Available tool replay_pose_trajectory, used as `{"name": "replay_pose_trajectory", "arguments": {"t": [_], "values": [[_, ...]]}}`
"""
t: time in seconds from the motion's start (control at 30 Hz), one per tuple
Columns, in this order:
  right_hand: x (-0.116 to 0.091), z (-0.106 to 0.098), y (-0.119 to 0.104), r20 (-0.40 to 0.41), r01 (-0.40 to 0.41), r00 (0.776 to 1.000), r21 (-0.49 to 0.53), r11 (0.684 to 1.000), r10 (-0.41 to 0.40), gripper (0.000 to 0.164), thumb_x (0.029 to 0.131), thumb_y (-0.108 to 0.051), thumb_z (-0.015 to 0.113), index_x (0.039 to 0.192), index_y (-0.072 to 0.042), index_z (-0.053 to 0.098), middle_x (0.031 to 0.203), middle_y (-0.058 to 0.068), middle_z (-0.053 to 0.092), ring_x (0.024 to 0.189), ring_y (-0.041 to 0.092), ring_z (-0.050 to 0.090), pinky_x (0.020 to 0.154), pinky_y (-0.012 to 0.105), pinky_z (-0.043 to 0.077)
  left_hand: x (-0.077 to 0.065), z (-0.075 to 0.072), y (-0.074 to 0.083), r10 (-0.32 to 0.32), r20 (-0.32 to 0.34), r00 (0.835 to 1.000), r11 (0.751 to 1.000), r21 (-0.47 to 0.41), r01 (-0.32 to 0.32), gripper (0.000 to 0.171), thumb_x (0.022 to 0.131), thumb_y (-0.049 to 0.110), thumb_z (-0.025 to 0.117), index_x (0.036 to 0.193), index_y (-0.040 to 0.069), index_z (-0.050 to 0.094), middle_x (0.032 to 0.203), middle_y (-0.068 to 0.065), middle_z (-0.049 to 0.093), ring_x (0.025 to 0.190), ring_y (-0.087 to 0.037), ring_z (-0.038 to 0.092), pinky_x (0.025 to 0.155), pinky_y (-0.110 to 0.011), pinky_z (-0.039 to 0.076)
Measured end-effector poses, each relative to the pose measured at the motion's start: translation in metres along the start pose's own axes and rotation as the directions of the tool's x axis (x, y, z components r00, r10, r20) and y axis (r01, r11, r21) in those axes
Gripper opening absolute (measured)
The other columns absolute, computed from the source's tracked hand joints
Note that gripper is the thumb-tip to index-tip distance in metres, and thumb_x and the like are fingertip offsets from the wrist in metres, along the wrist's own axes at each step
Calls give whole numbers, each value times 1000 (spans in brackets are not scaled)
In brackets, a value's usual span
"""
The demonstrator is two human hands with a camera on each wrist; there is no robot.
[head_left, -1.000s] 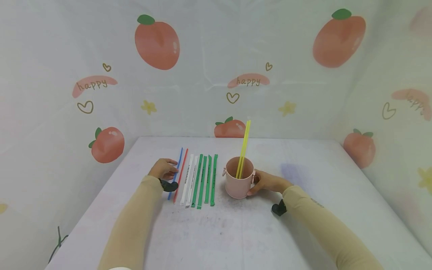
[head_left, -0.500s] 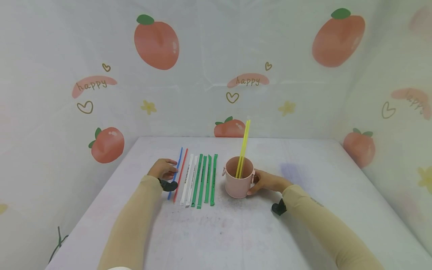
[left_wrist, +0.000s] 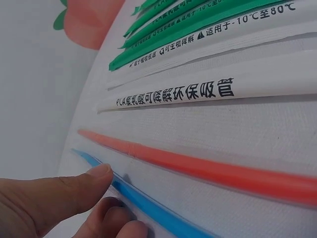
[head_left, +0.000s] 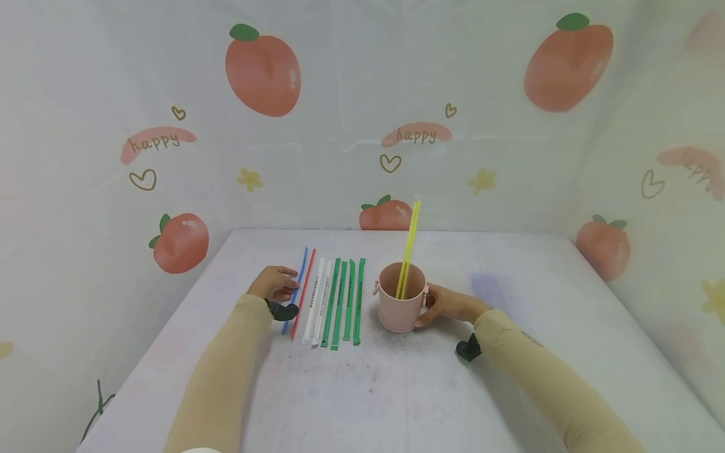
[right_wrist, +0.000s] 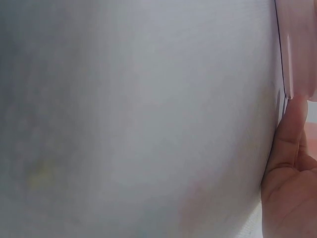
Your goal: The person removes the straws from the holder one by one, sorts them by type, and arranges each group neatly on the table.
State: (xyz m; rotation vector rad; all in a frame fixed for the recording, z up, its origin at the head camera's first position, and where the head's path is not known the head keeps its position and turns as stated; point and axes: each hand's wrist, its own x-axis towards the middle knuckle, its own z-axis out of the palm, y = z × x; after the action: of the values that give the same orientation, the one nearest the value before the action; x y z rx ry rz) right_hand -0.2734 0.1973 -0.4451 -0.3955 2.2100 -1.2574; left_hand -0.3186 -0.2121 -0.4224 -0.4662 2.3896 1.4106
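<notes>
A blue straw (head_left: 303,263) in a clear wrapper lies leftmost in a row on the table. My left hand (head_left: 275,283) is at its left side; in the left wrist view the thumb (left_wrist: 101,173) and curled fingers pinch the edge of the blue straw (left_wrist: 143,203). Just right of it lies a red straw (head_left: 306,283), apart from the hand. A small pink bucket (head_left: 398,316) stands upright with yellow straws (head_left: 410,242) leaning in it. My right hand (head_left: 453,306) grips the bucket's right side, thumb low at the front; some fingers are hidden behind it.
Two white paper-wrapped straws (head_left: 314,302) and several green-wrapped straws (head_left: 348,302) lie side by side between the red straw and the bucket. A printed cloth (head_left: 328,170) hangs behind the table (head_left: 362,402). A dark cord (head_left: 99,406) shows at the far left.
The upper end of the blue straw has shifted very slightly to the right. Both hands, the bucket and the other straws stay where they were.
</notes>
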Motion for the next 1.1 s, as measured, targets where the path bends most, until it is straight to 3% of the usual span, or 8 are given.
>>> {"name": "replay_pose_trajectory", "arguments": {"t": [0.67,1.1], "values": [[-2,0,-2,-21,-29,999,8,1000,29,78,73,-15,85,137,-4,41,119,11,45,113,28,38,103,46,33,-1,0,0,3,1,1000,1000,-8,-3,45,90,4,67,133,2,54,82,-5,60,67,-11,57,57,-19,53],[-1,1,-2,-7,-15,1000,9,1000,15,73,73,-15,86,131,-2,43,110,10,43,108,27,37,93,39,34,0,0,-2,3,9,1000,1000,-6,-3,46,89,4,67,133,2,54,82,-5,59,67,-11,56,57,-20,53]]}}
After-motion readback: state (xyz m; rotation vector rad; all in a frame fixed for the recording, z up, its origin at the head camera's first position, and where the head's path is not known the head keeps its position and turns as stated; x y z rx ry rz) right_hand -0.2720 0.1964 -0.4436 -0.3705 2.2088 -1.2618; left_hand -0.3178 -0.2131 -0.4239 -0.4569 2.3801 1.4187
